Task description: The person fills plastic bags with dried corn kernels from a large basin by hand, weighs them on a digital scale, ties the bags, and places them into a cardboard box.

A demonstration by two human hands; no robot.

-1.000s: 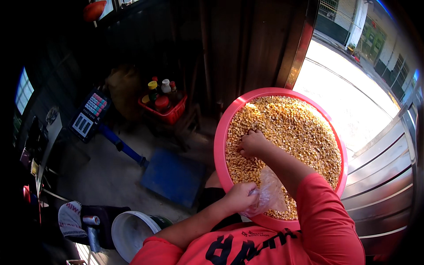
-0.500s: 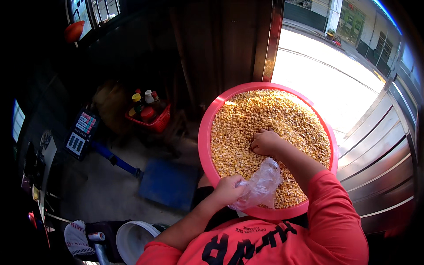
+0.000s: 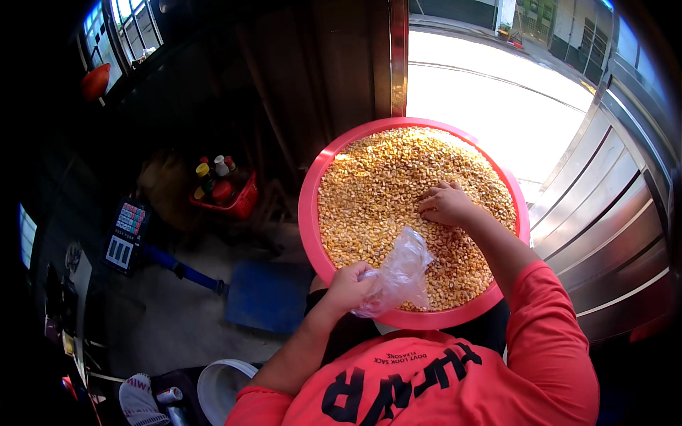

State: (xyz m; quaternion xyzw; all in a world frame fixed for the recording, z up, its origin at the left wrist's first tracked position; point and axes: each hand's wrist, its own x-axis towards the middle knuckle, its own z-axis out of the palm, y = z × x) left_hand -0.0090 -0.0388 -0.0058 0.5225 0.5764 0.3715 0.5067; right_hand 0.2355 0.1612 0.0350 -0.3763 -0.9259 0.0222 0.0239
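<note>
A wide pink basin (image 3: 310, 213) full of dried yellow corn kernels (image 3: 369, 184) sits in front of me. My left hand (image 3: 349, 287) is closed on the gathered edge of a clear plastic bag (image 3: 401, 273) at the basin's near left rim. The bag hangs crumpled over the kernels; whether anything lies inside is hard to make out. Right of the basin's middle, my right hand (image 3: 447, 204) rests palm down on the corn, fingers apart and touching the kernels. No grip on anything shows there.
A blue platform scale (image 3: 266, 295) with a keypad display (image 3: 126, 234) stands on the floor to the left. Behind it is a red basket (image 3: 245, 197) of bottles. A white bucket (image 3: 222, 390) is at lower left, a metal door panel (image 3: 604, 192) at right.
My right hand has shifted rightward across the corn, its fingers now more spread than before. My left hand keeps hold of the bag. The whole view has shifted slightly.
</note>
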